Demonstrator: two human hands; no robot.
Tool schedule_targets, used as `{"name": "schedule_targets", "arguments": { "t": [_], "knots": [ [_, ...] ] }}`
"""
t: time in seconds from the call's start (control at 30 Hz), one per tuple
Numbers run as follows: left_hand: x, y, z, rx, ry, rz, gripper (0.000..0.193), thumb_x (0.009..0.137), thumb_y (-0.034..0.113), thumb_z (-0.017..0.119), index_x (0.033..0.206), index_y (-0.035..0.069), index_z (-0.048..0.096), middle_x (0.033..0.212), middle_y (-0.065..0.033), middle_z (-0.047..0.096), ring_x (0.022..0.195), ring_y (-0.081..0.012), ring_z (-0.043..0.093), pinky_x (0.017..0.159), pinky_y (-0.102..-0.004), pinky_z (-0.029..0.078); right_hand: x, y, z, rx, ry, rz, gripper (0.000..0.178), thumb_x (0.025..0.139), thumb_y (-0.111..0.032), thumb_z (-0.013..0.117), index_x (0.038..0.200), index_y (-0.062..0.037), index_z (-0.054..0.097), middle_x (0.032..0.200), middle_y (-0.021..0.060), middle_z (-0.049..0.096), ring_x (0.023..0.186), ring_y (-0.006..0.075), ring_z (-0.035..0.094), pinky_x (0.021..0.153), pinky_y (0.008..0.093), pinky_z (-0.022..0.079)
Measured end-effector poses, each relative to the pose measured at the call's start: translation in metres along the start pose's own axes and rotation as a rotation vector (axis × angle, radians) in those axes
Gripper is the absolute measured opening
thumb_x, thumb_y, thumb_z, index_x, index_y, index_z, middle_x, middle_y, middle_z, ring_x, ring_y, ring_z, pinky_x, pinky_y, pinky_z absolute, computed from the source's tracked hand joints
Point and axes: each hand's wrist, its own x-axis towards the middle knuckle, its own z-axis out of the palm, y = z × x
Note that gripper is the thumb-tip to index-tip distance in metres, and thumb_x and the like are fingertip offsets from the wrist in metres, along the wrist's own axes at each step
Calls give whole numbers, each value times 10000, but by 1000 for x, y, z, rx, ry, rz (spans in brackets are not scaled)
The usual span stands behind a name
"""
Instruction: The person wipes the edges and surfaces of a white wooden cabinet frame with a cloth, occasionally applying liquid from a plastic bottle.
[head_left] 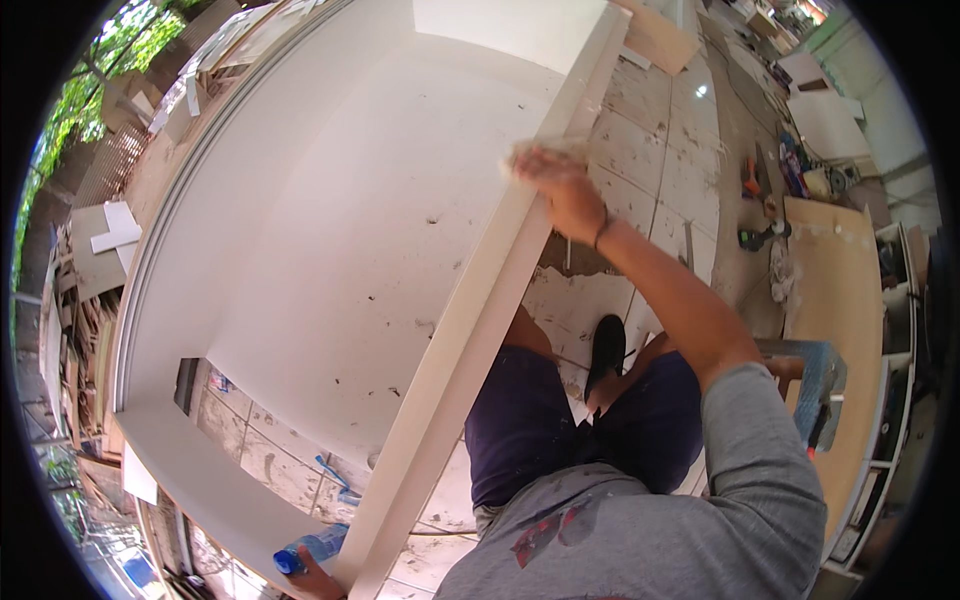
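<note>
A large white cabinet-like box (350,230) lies in front of me, its long near rim (470,300) running diagonally toward the far right. My right hand (572,198) presses a pale, crumpled rag (548,150) against the upper part of that rim; motion smears both the fingers and the rag. Low at the left, partly cut off by the picture's edge, my left hand (316,582) grips a clear plastic bottle (326,542) with a blue cap. The bottle lies tilted beside the lower end of the rim. Dark specks dot the white inner surface.
Dirty tiles (640,130) cover the floor. A green-and-black power tool (757,237) and an orange-handled saw (752,180) lie at the right, near a wooden panel (830,260). Scrap wood (92,370) is stacked at the left. Blue strips (338,480) lie below the box.
</note>
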Motion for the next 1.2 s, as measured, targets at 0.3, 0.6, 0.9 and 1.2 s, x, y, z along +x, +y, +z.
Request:
{"name": "schedule_targets", "arguments": {
  "t": [0.3,0.6,0.9,1.2],
  "knots": [
    [-2,-11,7,-73,-6,-16,625,917,439,659,1209,-106,571,1143,-238,658,994,-354,643,879,-412,499,8,13,-5,-234,-250,63,500,792,26,486,1249,-117,630,1321,40,610,1312,203,492,1106,400,370],
    [-6,-7,5,-163,-70,-42,613,911,395,690,1228,-109,549,1141,-210,655,1007,-296,633,896,-388,490,12,-5,-13,-242,-196,22,540,770,98,472,1261,-74,618,1325,87,604,1281,294,518,1086,387,411],
    [-5,-4,5,-225,-73,-107,619,907,358,705,1247,-125,522,1191,-225,629,1033,-308,618,920,-391,481,4,17,-3,-264,-201,84,499,819,3,512,1291,-120,613,1342,60,598,1308,307,491,1114,407,360],
    [-6,-16,12,-252,-46,-47,621,907,363,704,1246,-125,527,1186,-226,630,1022,-302,621,917,-391,487,4,14,-12,-111,-156,222,529,800,85,475,1267,-106,634,1371,93,570,1344,260,458,1109,389,382]
  ]
}}
